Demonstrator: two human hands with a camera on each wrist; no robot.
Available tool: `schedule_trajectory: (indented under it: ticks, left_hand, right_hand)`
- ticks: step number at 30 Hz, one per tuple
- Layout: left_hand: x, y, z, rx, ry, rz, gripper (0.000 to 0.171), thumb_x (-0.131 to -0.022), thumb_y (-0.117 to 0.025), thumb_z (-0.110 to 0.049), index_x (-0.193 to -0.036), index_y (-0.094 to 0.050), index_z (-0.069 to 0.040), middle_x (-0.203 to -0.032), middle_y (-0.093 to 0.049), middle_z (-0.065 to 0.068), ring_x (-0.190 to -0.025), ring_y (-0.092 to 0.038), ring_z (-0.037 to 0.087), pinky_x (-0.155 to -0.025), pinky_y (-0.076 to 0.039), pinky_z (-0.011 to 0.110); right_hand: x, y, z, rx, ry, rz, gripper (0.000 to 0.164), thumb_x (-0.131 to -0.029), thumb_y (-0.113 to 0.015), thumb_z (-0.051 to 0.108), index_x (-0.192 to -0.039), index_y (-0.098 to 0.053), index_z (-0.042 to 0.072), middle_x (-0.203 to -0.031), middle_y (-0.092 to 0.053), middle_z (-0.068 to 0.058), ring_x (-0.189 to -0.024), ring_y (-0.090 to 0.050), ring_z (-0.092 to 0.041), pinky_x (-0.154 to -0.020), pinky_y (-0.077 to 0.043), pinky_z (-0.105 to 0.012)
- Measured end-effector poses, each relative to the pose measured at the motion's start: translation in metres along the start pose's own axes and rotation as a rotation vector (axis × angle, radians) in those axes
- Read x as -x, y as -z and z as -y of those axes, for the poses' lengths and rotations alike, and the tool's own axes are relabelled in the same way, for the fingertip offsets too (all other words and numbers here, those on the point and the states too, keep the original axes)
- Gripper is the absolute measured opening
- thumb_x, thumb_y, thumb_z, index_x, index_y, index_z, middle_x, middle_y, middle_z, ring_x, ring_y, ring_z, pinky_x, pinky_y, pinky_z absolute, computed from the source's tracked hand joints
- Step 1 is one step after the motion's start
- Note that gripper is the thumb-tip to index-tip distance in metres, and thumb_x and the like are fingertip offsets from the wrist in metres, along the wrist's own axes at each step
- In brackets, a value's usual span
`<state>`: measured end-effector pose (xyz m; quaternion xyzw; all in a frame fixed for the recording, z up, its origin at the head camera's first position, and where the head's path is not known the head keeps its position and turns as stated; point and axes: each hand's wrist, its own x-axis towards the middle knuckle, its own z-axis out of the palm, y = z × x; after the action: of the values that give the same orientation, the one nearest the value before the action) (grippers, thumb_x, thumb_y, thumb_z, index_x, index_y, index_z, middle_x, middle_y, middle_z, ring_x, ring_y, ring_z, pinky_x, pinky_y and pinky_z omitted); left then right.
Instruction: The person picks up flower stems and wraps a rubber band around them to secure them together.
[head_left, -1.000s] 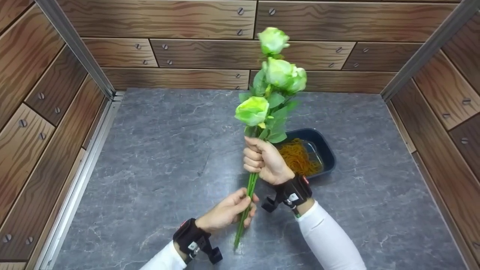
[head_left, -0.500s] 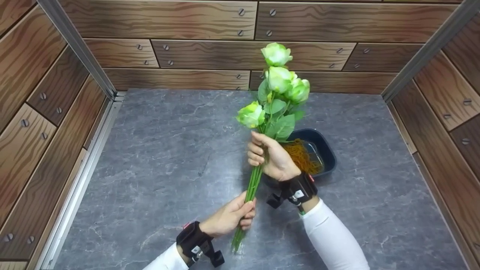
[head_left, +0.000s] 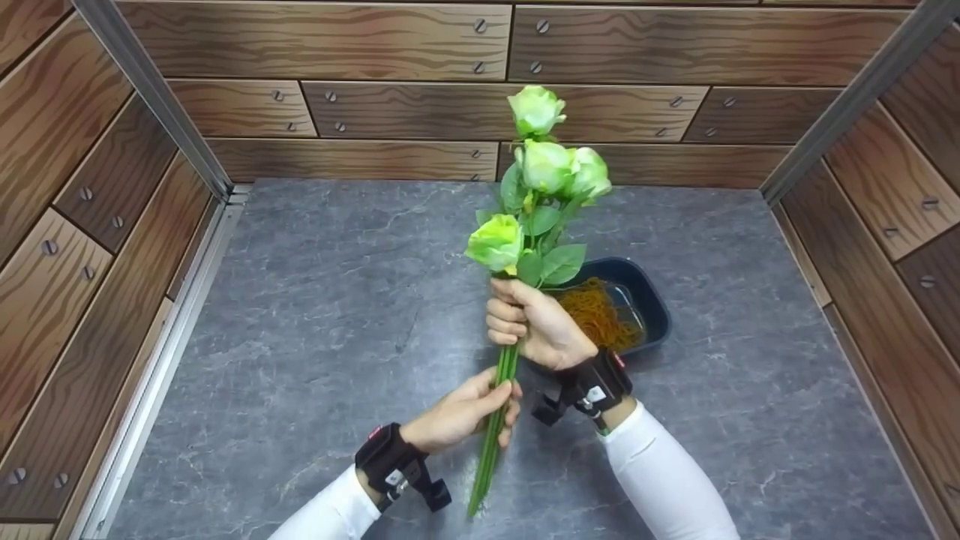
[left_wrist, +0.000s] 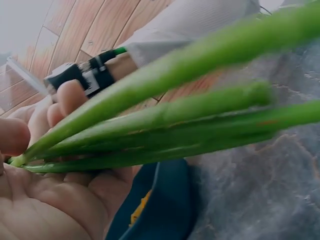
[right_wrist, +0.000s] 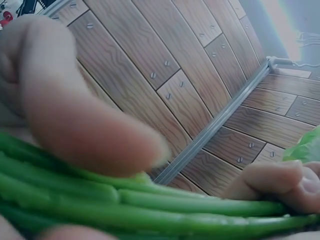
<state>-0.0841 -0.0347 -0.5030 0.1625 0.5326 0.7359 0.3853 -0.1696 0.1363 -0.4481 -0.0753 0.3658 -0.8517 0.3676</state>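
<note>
A bunch of pale green roses [head_left: 546, 166] with green leaves stands nearly upright in the head view, blooms toward the back wall. My right hand [head_left: 541, 322] grips it just under the lowest bloom, fingers curled round the stems [head_left: 489, 450]. Lower down, my left hand [head_left: 469, 409] holds the same stems, thumb across the front and fingers behind. In the left wrist view the stems [left_wrist: 170, 110] run from the palm, their cut ends spread apart. Across the stems [right_wrist: 150, 205] in the right wrist view lies a blurred thumb [right_wrist: 90, 120].
Behind my right hand sits a dark blue tub [head_left: 656, 311] holding a heap of orange-brown rubber bands [head_left: 596, 315], partly hidden by the hand and leaves. The grey marbled tabletop [head_left: 322, 322] is bounded by wood-patterned walls [head_left: 405, 109] on three sides.
The blooms swung down and right, then back left. My left hand slid slightly up the stems and loosened its fingers from a fuller grip. The tub has stayed put.
</note>
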Motion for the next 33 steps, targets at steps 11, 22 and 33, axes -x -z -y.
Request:
schedule_trajectory:
  ticks: [11,22,33]
  left_hand:
    - [-0.005,0.003,-0.007,-0.060,-0.065,0.050,0.016,-0.116,-0.034,-0.017,-0.103,-0.043,-0.015,-0.076,-0.048,-0.007,-0.062,-0.068,0.005,-0.070,-0.061,0.030]
    - [0.003,0.007,-0.004,0.009,-0.147,0.051,0.010,-0.116,-0.038,-0.021,-0.109,-0.042,-0.014,-0.075,-0.047,-0.006,-0.064,-0.071,0.008,-0.072,-0.066,0.035]
    - [0.008,0.024,-0.015,-0.046,-0.241,-0.067,0.010,-0.116,-0.037,-0.018,-0.111,-0.043,-0.012,-0.075,-0.052,-0.008,-0.064,-0.073,0.007,-0.071,-0.064,0.032]
  right_hand:
    - [0.001,0.002,-0.006,0.116,-0.026,0.020,0.040,-0.114,-0.043,0.033,-0.076,-0.041,0.021,-0.061,-0.039,0.011,-0.054,-0.043,-0.005,-0.062,-0.042,-0.020]
    - [0.024,0.030,0.002,0.109,0.110,0.087,0.043,-0.107,-0.059,0.032,-0.146,-0.054,0.013,-0.141,-0.067,-0.007,-0.135,-0.062,-0.025,-0.123,-0.043,-0.042]
    - [0.063,0.058,-0.006,-0.026,0.235,0.065,0.055,-0.117,-0.019,0.033,-0.160,-0.031,0.000,-0.149,-0.061,-0.014,-0.141,-0.059,-0.028,-0.123,-0.045,-0.037]
